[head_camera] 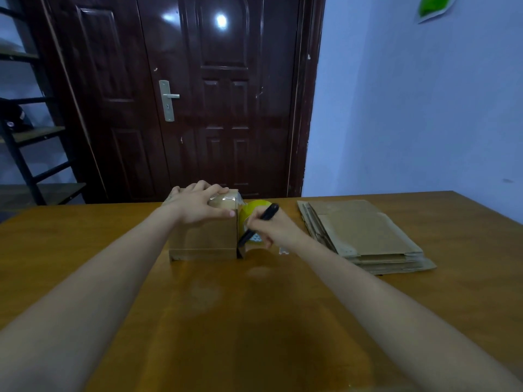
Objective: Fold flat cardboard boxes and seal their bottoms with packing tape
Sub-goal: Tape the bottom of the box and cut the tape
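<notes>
A folded cardboard box (pixel 202 239) stands on the wooden table (pixel 226 321), with shiny clear tape across its top. My left hand (pixel 198 206) lies over the top of the box, fingers spread and pressing down. Just right of the box, my right hand (pixel 276 229) grips a black pen-like tool (pixel 259 223) whose tip points down at the box's right edge. A yellow roll of packing tape (pixel 253 212) sits against the box behind that hand, partly hidden by it.
A stack of flat cardboard boxes (pixel 365 236) lies on the table to the right. A small white scrap (pixel 283 251) lies near my right wrist. A dark door (pixel 198 94) stands beyond the table, black shelving (pixel 25 131) at the left.
</notes>
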The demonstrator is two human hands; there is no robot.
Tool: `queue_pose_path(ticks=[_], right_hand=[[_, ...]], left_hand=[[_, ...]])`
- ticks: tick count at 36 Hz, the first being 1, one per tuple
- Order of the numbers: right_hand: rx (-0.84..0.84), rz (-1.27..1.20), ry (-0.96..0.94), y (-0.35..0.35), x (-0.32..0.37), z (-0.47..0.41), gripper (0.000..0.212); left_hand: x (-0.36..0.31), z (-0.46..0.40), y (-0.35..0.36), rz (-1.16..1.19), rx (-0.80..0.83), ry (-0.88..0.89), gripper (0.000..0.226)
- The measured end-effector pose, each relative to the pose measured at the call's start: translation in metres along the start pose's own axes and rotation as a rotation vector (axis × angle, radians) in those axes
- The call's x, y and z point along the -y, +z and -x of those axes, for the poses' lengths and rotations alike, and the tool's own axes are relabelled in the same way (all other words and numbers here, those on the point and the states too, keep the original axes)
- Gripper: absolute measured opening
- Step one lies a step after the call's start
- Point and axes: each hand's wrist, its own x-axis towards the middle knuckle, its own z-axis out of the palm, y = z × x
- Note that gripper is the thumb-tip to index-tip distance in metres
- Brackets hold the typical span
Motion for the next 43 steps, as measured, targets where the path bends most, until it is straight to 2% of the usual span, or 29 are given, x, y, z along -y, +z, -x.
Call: queue_pose_path(ticks=[3, 7, 9, 13, 18, 20, 21, 24, 26, 28, 31, 34, 43], right_hand=[[0.185, 0.216, -0.063, 0.020, -0.014, 0.014, 0.006], [0.317, 0.679, -0.242, 0.044, -0.025, 0.026, 0.023], [0.365, 0.825, -0.351, 0.053, -0.027, 0.032, 0.028], [0.453, 0.885, -0.378, 0.061, -0.029, 0.041, 0.030], [0.546, 0.846, -0.289, 0.054, -0.020, 0.038, 0.035], [0.488, 0.825, -0.269, 0.046, -0.014, 0.036, 0.034], [0.405, 0.814, -0.277, 0.041, -0.012, 0.033, 0.031], [-0.048, 0.752, -0.332, 0.027, -0.010, 0.020, 0.019], [-0.327, 0.720, -0.313, 0.017, -0.010, 0.009, 0.020], [-0.446, 0.696, -0.273, 0.010, -0.012, -0.002, 0.032], [-0.409, 0.677, -0.188, 0.007, -0.015, -0.014, 0.050], [-0.345, 0.682, -0.153, 0.015, -0.019, -0.026, 0.057], [-0.372, 0.652, -0.047, 0.035, -0.018, -0.045, 0.046]], left_hand=[[0.001, -0.001, 0.000, 0.000, -0.004, 0.001, 0.079], [-0.001, -0.001, 0.000, 0.018, 0.003, -0.010, 0.078], [-0.002, 0.000, 0.000, 0.024, 0.003, -0.013, 0.078], [-0.002, 0.002, 0.000, 0.034, 0.001, -0.009, 0.078], [-0.001, 0.002, 0.000, 0.038, -0.001, -0.009, 0.078], [-0.001, 0.001, 0.000, 0.033, -0.004, -0.009, 0.078], [-0.001, 0.001, 0.000, 0.028, -0.004, -0.008, 0.078], [-0.001, 0.001, 0.000, 0.015, -0.001, -0.005, 0.078], [0.000, 0.001, 0.000, 0.005, 0.001, -0.005, 0.078], [0.000, 0.001, 0.000, -0.004, 0.002, -0.005, 0.079], [0.000, 0.000, 0.001, -0.015, 0.002, -0.002, 0.079], [0.000, -0.001, 0.001, -0.024, -0.002, 0.000, 0.079], [0.002, 0.001, 0.002, -0.041, -0.001, 0.014, 0.081]])
